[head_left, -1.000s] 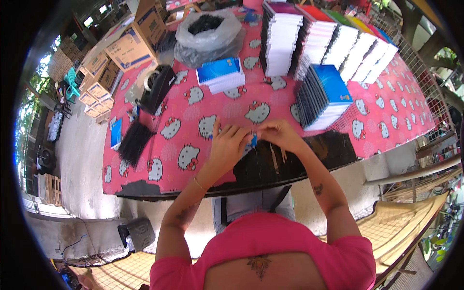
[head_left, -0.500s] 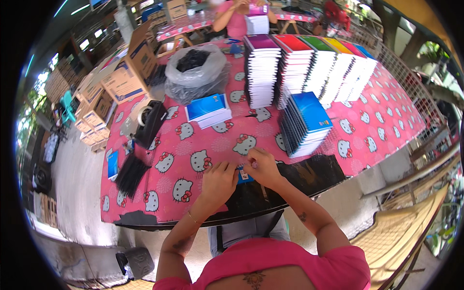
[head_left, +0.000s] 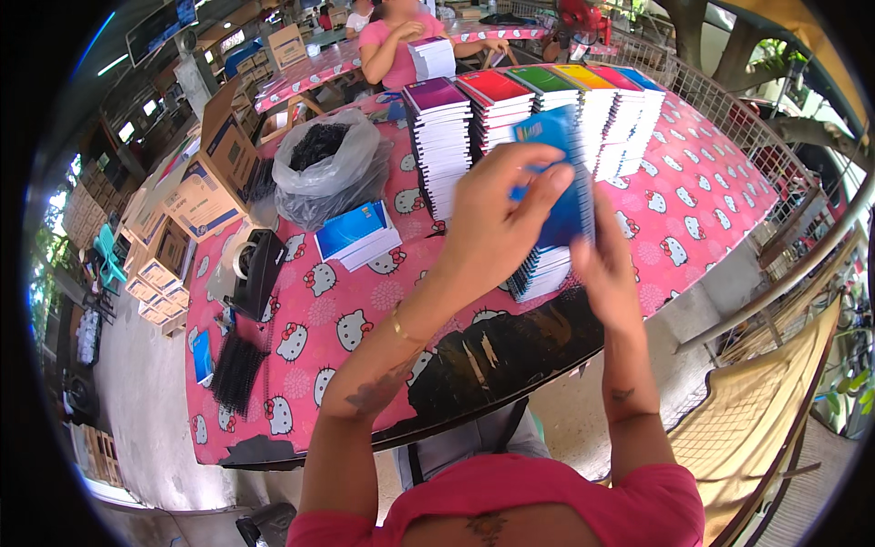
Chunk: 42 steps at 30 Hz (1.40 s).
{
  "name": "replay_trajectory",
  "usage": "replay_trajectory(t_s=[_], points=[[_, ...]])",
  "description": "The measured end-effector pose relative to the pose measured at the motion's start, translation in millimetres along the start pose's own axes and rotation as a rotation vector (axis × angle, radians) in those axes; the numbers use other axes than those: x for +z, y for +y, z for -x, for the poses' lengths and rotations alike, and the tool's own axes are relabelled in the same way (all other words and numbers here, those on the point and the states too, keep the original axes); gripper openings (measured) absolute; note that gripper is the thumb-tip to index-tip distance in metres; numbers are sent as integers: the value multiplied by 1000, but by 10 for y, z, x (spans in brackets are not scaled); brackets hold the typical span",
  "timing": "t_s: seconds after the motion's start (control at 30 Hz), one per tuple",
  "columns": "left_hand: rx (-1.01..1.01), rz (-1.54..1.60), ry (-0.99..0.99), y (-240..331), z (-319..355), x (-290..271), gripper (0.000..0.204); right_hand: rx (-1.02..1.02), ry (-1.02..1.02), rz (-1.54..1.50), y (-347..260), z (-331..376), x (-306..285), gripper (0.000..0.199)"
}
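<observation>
Blue-covered spiral-bound notebook (head_left: pixel 558 173): raised above the near edge of the tabletop (head_left: pixel 711 196), held upright between both hands, directly over a short stack of like blue spiral notebooks (head_left: pixel 545 266) resting close to that near edge. Left hand (head_left: pixel 497 214): fingers curled over the notebook's top and left side, thumb on its face, closed on it. Right hand (head_left: pixel 602 260): pressed against the notebook's right edge, fingers extended upward along it; whether they wrap behind the cover cannot be told. Tabletop: covered in a pink plastic cloth printed with white cartoon cats, with a worn black patch (head_left: pixel 497 356) at the near edge under the forearms. Far edge: row of tall notebook stacks with purple (head_left: pixel 437 96), red (head_left: pixel 492 87), green (head_left: pixel 545 78) and blue (head_left: pixel 629 77) top covers, side by side. Left of centre: small flat pile of blue booklets (head_left: pixel 357 232); behind it, a clear plastic bag of black binding coils (head_left: pixel 328 164). Left edge: black tape dispenser (head_left: pixel 255 264), loose black comb bindings (head_left: pixel 235 369), one small blue card (head_left: pixel 202 354). Beyond the left edge: cardboard boxes (head_left: pixel 205 187). Beyond the far edge: a second person in a pink top (head_left: pixel 396 46) at another table.
</observation>
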<state>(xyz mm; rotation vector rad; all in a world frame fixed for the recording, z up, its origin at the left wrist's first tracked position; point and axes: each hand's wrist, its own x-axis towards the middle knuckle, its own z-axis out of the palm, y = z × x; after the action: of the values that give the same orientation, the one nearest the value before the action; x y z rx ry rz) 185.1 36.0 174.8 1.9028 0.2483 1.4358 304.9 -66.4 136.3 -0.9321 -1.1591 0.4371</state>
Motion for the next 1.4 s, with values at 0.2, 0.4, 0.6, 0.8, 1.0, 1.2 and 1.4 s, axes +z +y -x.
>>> replay_trajectory(t_s=[0.2,0.4,0.6,0.8,1.0,1.2,1.4], points=[[52,-324,-209,-921,-402,-8,28,443,-160,-49,289,-706,-589,53],[190,-693,-170,-1533,63,113,31,302,-201,753,834,-391,-852,55],[13,-617,18,-1402,428,-849,25,-311,-28,1109,324,-122,-507,49],[-142,-1182,-72,-1802,1198,-2220,23,-431,-195,727,339,275,94,37],[19,-1262,-107,-1408,1032,-2137,23,-225,-388,472,834,504,604,47],[12,-1170,-484,-1024,1973,-1500,38,-71,-468,269,1639,773,918,62],[-583,-541,62,-814,2488,-1212,51,252,-456,193,1858,1015,907,56]])
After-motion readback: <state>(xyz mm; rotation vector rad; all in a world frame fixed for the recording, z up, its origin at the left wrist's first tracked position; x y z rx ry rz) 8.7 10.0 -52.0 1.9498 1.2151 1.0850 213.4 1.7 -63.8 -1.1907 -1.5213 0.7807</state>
